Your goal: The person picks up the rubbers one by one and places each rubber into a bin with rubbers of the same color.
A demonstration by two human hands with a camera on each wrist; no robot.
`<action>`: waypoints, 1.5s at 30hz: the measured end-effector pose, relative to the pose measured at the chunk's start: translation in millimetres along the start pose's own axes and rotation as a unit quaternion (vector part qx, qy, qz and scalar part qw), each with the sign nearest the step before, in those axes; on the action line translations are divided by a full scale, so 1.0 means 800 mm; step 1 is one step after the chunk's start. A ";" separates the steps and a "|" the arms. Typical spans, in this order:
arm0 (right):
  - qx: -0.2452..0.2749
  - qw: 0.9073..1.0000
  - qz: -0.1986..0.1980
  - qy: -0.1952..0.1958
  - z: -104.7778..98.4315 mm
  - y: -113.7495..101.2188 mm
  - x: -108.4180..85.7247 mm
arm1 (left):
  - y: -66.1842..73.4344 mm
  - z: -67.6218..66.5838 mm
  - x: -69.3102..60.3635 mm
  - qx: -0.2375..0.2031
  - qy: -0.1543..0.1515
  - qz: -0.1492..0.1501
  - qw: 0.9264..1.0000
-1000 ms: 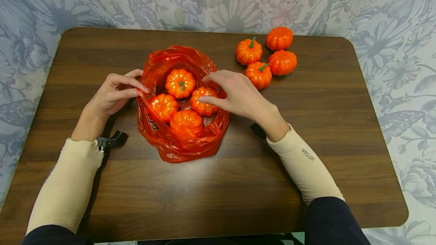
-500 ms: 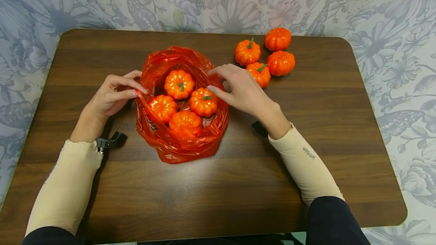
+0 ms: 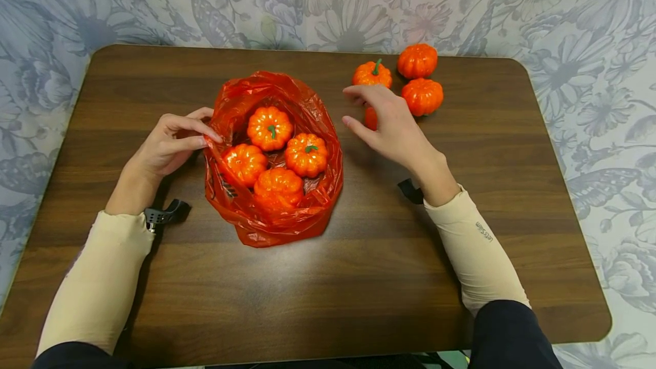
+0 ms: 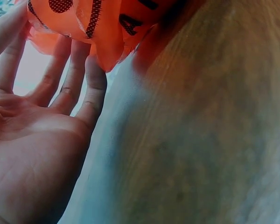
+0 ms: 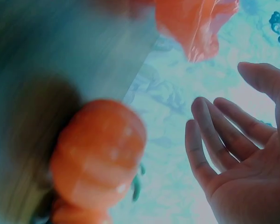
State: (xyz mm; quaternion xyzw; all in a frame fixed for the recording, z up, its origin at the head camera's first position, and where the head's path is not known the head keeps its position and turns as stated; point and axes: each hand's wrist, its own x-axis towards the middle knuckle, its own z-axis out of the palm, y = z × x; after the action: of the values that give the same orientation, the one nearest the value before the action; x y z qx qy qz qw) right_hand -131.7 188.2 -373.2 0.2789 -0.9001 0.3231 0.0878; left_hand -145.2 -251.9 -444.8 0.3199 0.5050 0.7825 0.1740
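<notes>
An open red plastic bag (image 3: pixel 279 232) with several small orange pumpkins, among them a green-stemmed pumpkin (image 3: pixel 269 128), stands on the table left of centre. At its left rim my left hand (image 3: pixel 171 142) pinches the plastic between thumb and fingers; the left wrist view shows the printed bag (image 4: pixel 109 28) above my fingers. My right hand (image 3: pixel 393 124) is empty, thumb and fingers apart, right of the bag. It partly covers a pumpkin (image 3: pixel 371 118) in the head view. In the right wrist view a pumpkin (image 5: pixel 100 154) appears blurred beside the hand, apart from it.
Behind my right hand sit more pumpkins: one with an upright stem (image 3: pixel 372 74), one at the back edge (image 3: pixel 417 61) and another pumpkin (image 3: pixel 422 97). The brown wooden table (image 3: pixel 287 300) ends at a floral-papered wall (image 3: pixel 353 10).
My right hand has left the pumpkin at the bag's right side and moved right, over the loose pumpkins. The left hand keeps its place at the rim.
</notes>
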 end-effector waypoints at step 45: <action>0.004 0.964 0.252 0.079 -0.064 0.131 -0.064 | -0.004 0.000 0.000 0.000 -0.001 0.001 1.000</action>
State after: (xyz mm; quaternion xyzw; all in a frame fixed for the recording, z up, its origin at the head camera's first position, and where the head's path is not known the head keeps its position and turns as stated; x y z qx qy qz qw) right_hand -149.1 309.4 -406.6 0.0165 -0.9300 0.3598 0.0733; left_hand -145.1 -250.6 -447.7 0.3212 0.5048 0.7823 0.1731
